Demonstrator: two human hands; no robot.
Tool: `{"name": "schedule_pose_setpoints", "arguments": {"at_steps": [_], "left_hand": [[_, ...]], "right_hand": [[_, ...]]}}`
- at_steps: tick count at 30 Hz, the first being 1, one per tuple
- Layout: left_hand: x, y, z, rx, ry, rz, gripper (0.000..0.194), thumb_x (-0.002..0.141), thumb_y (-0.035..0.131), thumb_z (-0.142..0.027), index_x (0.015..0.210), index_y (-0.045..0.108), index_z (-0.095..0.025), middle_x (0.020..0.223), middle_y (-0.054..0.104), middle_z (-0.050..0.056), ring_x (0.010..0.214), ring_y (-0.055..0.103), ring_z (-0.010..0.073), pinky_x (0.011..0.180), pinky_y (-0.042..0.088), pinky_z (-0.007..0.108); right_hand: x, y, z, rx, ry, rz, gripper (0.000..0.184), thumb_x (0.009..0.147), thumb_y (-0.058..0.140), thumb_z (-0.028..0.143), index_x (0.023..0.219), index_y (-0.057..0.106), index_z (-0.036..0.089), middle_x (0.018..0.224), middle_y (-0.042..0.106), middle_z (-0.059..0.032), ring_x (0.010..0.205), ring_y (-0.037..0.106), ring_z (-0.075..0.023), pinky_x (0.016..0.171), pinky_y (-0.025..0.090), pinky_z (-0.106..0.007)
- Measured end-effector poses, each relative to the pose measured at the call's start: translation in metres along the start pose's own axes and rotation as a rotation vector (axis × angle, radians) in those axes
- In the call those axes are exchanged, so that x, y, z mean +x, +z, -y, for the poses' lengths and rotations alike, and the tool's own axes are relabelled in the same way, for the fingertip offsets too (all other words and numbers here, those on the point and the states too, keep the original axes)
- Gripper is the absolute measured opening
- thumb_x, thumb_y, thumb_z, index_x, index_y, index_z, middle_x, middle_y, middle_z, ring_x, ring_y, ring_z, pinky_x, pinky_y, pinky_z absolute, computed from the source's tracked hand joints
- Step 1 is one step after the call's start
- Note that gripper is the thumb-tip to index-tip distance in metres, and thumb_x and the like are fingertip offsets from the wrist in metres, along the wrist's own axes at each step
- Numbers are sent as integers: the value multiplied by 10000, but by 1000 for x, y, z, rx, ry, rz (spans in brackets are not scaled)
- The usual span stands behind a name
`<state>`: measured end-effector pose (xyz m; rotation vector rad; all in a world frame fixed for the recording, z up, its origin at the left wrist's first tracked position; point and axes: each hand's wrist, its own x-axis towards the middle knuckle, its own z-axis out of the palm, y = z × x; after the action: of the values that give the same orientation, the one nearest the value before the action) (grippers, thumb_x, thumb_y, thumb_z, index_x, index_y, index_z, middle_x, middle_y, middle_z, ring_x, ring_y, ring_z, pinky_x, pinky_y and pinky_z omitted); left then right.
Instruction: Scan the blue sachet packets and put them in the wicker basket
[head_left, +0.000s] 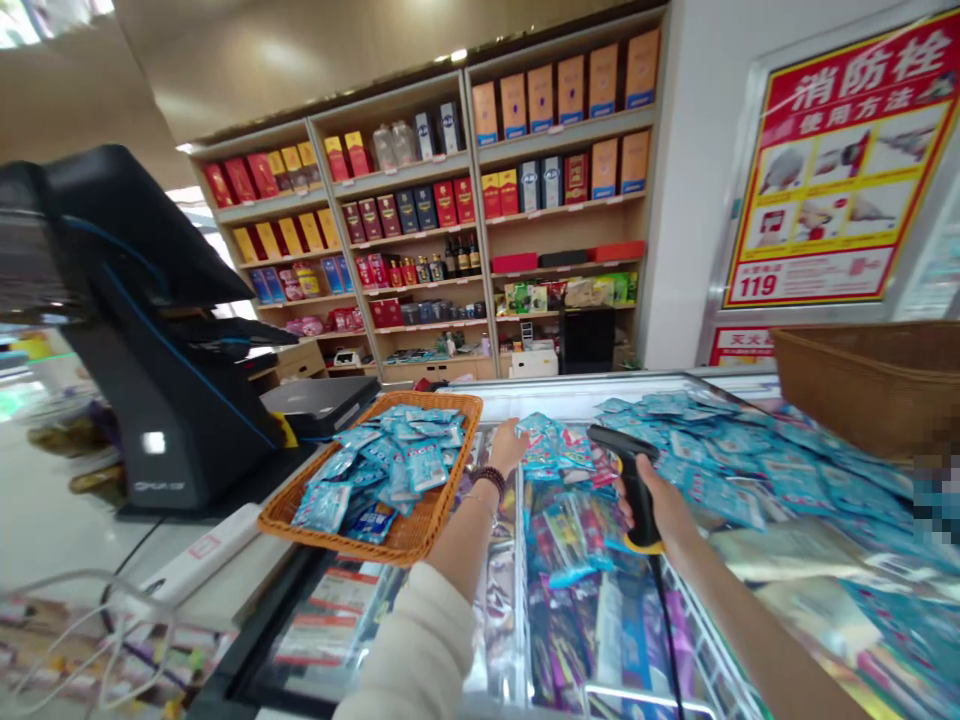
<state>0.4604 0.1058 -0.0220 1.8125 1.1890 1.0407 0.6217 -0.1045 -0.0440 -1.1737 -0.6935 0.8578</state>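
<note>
My right hand is wrapped round the grip of a black and yellow handheld barcode scanner, whose cord hangs down over the chest freezer. My left hand, with bead bracelets at the wrist, reaches forward and has its fingers closed at the edge of a small light-blue packet; the fingertips are partly hidden. Just left of that forearm, an orange woven basket holds many similar blue packets. More blue packets lie in a broad heap to the right of the scanner.
Below my hands, a white wire divider parts colourful wrapped goods in the freezer. A black checkout terminal stands at left, near loose white cables. A brown basket sits at right. Shelves of boxes line the back wall.
</note>
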Motion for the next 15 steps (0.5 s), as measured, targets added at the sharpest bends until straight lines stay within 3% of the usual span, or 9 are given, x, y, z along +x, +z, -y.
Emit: {"name": "schedule_pose_setpoints", "arguments": {"at_steps": [4,9,12,15], "left_hand": [[22,20,-1,220,23,15,401,888,727,-134,1289,742,-126,1422,735,241,1436,645,340,1241,437,393],[45,31,-3,421,4,63,469,882,740,-145,1349,704,-127,1411,738,245,1413,663,330,1195,450,366],[49,34,-6,535,-13,125,459,815,842,-210,1255,734,-132,1406,731,261,1413,656,371,1169,465,379],[42,36,-7,468,-31,139,396,714,945,-283,1053,771,-173,1250,794,235,1368,675,412,1111,505,390]], "right_hand": [[-1,-1,1,27,25,-1,615,770,740,851,754,629,246,489,561,9,383,497,-156,385,427,-286],[-1,-2,-3,-24,46,20,679,823,616,907,744,657,235,486,574,-16,396,531,-171,399,446,-292],[0,-1,-5,-15,32,-8,687,827,613,910,758,675,229,450,533,6,371,497,-157,392,445,-284],[0,-1,-6,-7,50,-12,680,795,663,908,737,671,230,449,543,6,371,506,-150,391,456,-276]]}}
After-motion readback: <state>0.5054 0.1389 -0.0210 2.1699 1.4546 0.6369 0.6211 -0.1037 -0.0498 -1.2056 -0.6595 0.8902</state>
